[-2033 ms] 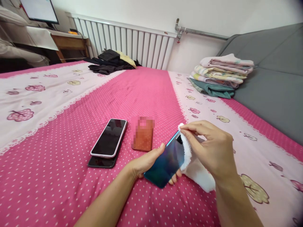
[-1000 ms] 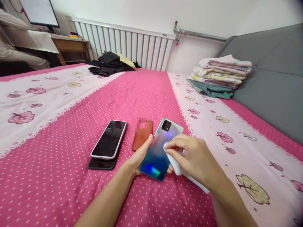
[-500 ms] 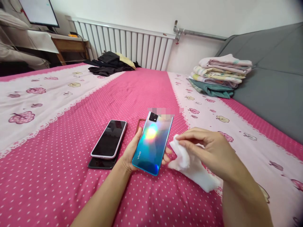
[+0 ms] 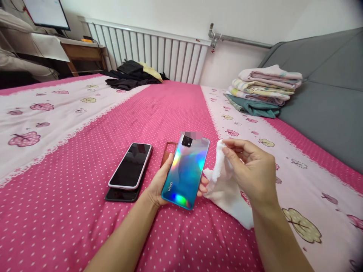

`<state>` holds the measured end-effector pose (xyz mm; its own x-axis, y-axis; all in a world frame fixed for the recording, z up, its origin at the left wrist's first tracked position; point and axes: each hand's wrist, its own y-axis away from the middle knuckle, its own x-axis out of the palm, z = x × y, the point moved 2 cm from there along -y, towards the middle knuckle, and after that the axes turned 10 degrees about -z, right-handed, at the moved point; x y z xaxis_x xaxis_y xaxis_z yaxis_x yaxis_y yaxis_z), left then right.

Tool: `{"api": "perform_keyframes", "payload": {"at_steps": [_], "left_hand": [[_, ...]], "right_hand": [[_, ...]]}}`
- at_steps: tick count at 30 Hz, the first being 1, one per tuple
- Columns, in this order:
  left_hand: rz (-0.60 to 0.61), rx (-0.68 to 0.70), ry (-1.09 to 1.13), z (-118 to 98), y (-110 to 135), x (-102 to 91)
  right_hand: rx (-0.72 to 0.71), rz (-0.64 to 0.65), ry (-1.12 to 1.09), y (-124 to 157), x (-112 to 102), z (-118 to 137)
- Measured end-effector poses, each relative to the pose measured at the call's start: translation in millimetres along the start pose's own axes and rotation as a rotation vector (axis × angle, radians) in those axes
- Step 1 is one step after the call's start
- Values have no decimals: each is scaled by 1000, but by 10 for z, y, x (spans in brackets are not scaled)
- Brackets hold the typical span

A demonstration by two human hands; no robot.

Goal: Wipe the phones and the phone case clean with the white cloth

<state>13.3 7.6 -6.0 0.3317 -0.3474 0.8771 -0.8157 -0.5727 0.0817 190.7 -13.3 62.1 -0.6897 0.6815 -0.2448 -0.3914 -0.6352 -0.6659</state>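
Observation:
A shiny blue-silver smartphone (image 4: 185,172) rests back side up in my left hand (image 4: 160,181), whose thumb and fingers wrap its two edges. My right hand (image 4: 252,166) pinches the top edge of a white cloth (image 4: 231,202) between thumb and fingers, just right of the phone. The cloth hangs down and its lower part lies on the bed. A reddish-brown phone case (image 4: 167,151) lies partly hidden behind the phone and my left hand. To the left, a phone with a white rim (image 4: 131,166) lies screen up on top of a black phone (image 4: 121,195).
Pink dotted bedding (image 4: 70,219) spreads beneath everything. Folded cloths (image 4: 265,88) are stacked at the right by a grey headboard (image 4: 326,94). Dark clothes (image 4: 133,75) lie at the far end before a white radiator (image 4: 150,49). A desk with a monitor (image 4: 47,13) stands far left.
My right hand has raised the cloth's pinched edge, so the cloth hangs more opened out. The phone in my left hand has shifted slightly right, and more of the reddish-brown case shows.

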Motion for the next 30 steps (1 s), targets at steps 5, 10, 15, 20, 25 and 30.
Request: {"api": "perform_keyframes", "payload": {"at_steps": [5,10,15,20,25,30], "left_hand": [[2,-79,29,60,-29,13],[-5,-64,-1,99,-53,-6],[-2,-42,-24,101,-57,-4],[13,-59,-43,117,-53,-27],[-7,-92,-103,141,-49,-52],[-92,-121,-200,155,-31,-28]], "right_hand": [[-61,-7,-10,32,62,43],[-183,18,90,44,77,110],[-247,27,173,69,90,145],[-156,8,101,83,80,118],[-207,13,89,55,74,104],[-268,37,97,41,80,98]]}}
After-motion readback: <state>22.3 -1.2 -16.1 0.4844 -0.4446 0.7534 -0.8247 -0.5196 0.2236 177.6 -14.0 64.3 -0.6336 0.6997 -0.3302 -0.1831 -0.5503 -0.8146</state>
